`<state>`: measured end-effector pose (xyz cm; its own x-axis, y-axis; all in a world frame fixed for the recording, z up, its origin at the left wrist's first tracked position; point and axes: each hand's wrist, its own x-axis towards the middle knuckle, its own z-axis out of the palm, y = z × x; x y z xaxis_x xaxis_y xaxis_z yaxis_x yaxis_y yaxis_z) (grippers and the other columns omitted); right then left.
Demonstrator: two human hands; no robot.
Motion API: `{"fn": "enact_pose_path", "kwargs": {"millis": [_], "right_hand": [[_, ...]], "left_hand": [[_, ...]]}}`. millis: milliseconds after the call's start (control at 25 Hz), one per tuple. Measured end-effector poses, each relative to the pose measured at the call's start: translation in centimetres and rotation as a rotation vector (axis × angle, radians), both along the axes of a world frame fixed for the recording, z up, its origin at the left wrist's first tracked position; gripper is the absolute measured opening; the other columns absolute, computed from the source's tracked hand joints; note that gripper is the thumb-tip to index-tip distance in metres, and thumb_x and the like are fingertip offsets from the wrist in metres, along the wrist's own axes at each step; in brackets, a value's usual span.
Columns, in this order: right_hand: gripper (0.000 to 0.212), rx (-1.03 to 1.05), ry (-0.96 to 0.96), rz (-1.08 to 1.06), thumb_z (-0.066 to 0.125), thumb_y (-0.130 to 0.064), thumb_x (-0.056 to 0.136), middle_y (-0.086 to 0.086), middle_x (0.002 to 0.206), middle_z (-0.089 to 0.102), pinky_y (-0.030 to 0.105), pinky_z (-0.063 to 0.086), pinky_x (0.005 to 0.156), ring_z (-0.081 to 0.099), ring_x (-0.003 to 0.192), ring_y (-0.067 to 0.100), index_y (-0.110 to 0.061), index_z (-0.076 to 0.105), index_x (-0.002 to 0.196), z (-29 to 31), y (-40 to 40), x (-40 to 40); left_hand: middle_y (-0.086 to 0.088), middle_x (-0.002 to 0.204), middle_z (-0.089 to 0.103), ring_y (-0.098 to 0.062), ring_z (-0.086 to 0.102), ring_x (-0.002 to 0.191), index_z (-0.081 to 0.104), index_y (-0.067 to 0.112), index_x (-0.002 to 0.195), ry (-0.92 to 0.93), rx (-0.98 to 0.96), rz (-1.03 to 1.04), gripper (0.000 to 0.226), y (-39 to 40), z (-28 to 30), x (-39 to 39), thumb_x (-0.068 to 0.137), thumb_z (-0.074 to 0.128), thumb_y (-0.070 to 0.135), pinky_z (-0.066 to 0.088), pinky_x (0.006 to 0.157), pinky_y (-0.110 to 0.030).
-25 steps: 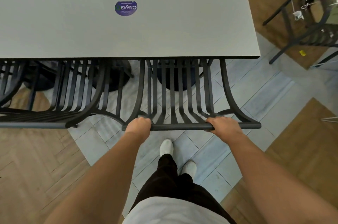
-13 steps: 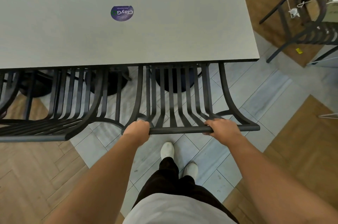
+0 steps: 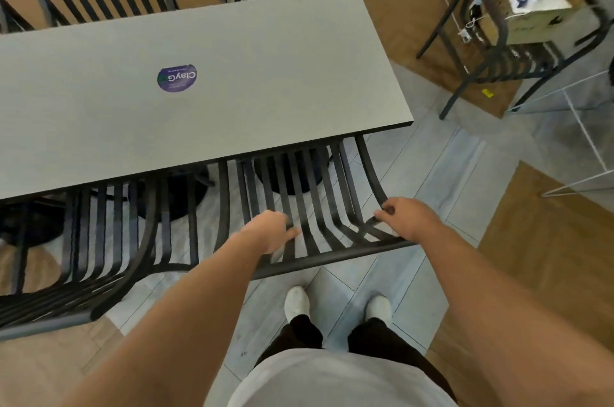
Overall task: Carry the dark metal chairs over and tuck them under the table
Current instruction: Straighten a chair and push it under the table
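Tucked under the near long edge of the grey rectangular table [image 3: 265, 81] by its right corner: dark slatted metal chair [image 3: 309, 204]. Left hand [image 3: 269, 234] loosely open over the back slats, fingertips barely touching. Right hand [image 3: 408, 217] half-curled, fingers pinching a right-side slat.

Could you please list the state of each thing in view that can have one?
Near right chair: tucked under the table.
Near left chair: tucked under.
Left hand: open, above the backrest.
Right hand: fingers curled, off the top rail.
Far-right chair: apart, carrying a cardboard box.
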<state>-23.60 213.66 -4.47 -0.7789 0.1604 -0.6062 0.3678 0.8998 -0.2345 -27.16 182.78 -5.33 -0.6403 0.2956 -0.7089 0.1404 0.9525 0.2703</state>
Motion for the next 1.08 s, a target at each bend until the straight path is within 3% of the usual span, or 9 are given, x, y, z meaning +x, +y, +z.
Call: {"fn": "enact_pose_path", "kwargs": {"millis": [280, 760, 1080], "right_hand": [[0.05, 0.016, 0.023, -0.035, 0.053, -0.053, 0.101, 0.008, 0.135, 0.064, 0.039, 0.048, 0.099, 0.059, 0.121, 0.027, -0.02, 0.061, 0.137, -0.6, 11.7, -2.1], [0.052, 0.031, -0.064, 0.231, 0.047, -0.053, 0.104, 0.007, 0.139, 0.06, 0.037, 0.047, 0.101, 0.054, 0.127, 0.025, -0.019, 0.055, 0.143, 0.1, 34.7, -14.1], [0.052, 0.01, -0.06, 0.32, 0.048, -0.051, 0.104, 0.008, 0.139, 0.061, 0.036, 0.047, 0.099, 0.057, 0.124, 0.026, -0.017, 0.055, 0.143, 0.8, 39.3, -26.0]], "left_hand": [[-0.002, 0.123, 0.069, -0.018, 0.065, 0.107, 0.064, 0.017, 0.132, 0.117, 0.2, 0.011, 0.046, 14.2, 2.3, -4.7, 0.106, 0.043, 0.047, 0.052, 0.096, -0.036], [-0.001, 0.11, 0.074, -0.019, 0.069, 0.095, 0.067, 0.018, 0.125, 0.128, 0.189, 0.36, 0.039, 37.4, 2.5, -9.4, 0.104, 0.044, 0.043, 0.057, 0.088, -0.036], [-0.008, 0.109, 0.07, -0.028, 0.066, 0.095, 0.068, 0.015, 0.118, 0.183, 0.173, 0.421, 0.041, 45.0, 2.6, -20.6, 0.104, 0.042, 0.044, 0.056, 0.085, -0.039]]}}
